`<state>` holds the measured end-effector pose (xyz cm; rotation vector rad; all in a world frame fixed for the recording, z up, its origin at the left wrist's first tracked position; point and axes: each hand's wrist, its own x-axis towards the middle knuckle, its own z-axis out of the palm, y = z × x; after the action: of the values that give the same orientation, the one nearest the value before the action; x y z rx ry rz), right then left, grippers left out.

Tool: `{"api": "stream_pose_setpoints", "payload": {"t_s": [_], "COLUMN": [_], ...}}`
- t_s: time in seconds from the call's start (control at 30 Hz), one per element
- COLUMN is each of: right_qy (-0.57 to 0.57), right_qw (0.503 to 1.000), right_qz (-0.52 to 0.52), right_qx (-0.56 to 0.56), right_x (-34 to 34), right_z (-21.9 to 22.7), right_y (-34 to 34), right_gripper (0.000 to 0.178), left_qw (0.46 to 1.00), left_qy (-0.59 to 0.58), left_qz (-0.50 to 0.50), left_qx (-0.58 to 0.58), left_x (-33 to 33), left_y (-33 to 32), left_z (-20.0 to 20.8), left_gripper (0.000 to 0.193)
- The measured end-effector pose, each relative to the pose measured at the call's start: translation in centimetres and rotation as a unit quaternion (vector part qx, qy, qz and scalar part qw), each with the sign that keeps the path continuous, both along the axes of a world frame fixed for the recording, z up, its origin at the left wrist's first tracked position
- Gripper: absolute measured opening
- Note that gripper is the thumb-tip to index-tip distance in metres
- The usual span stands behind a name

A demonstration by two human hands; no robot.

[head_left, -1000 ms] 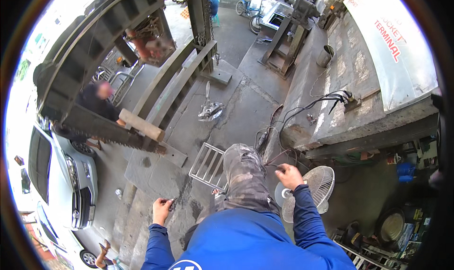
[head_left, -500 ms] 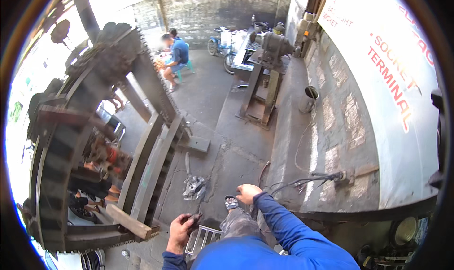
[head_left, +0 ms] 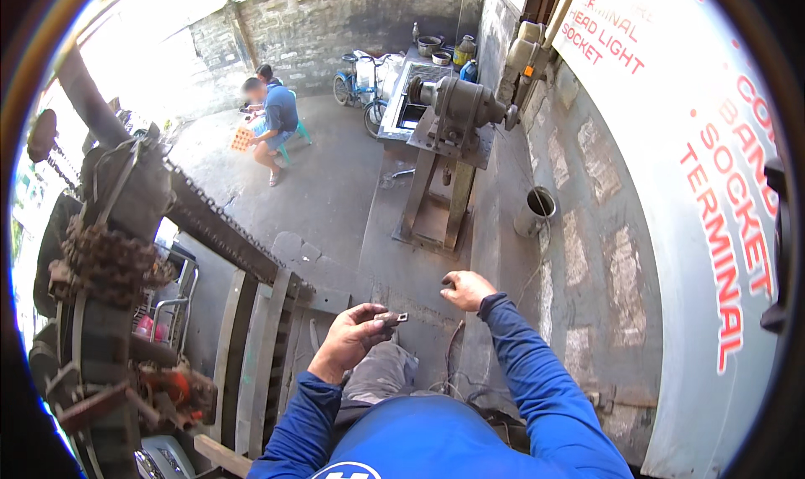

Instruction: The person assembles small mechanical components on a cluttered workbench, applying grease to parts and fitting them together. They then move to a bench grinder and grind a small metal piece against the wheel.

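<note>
My left hand point(head_left: 348, 338) is closed in a pinch on a small dark metal part point(head_left: 391, 318). A squarish opening shows at the end of the part, which points right; its exact kind I cannot make out. Off to the right, my right hand point(head_left: 471, 293) reaches forward with its fingers loosely bent and apart, and nothing shows in it. Ahead of both hands, a grey bench grinder point(head_left: 467, 110) is mounted on a metal stand point(head_left: 457, 202).
A metal bucket point(head_left: 533, 214) stands by the right-hand wall. On the left rises a heavy steel frame point(head_left: 262, 353) hung with chains point(head_left: 222, 219). Farther off, a person in blue point(head_left: 278, 114) sits near a blue bicycle point(head_left: 373, 110). A large lettered panel point(head_left: 671, 143) lines the right side.
The view has shifted toward the grinder, which looks larger. My left hand has come up and forward with the metal part. The tool on the floor is now mostly hidden.
</note>
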<state>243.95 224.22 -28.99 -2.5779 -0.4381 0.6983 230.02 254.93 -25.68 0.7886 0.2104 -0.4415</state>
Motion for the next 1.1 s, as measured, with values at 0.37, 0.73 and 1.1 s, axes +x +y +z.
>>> {"api": "stream_pose_setpoints", "payload": {"t_s": [0.37,0.73,1.1], "right_qy": [-0.034,-0.027,-0.014], "right_qw": [0.992,0.975,0.975], "right_qz": [-0.073,-0.178,-0.203], "right_qx": [-0.096,-0.130,-0.088], "right_x": [30.5,51.0,52.6], "right_z": [0.1,-6.5,-6.0], "right_y": [1.2,1.6,1.2], "right_gripper": [0.075,0.077,0.056], "left_qw": [0.999,0.996,0.988], "left_qy": [0.018,0.036,0.110], "left_qz": [-0.028,0.013,-0.053], "left_qx": [0.008,0.077,0.098], "left_x": [34.8,57.7,69.8], "left_y": [1.7,1.9,2.1], "left_z": [-0.3,-3.7,-7.1], "left_gripper": [0.034,0.031,0.031]}}
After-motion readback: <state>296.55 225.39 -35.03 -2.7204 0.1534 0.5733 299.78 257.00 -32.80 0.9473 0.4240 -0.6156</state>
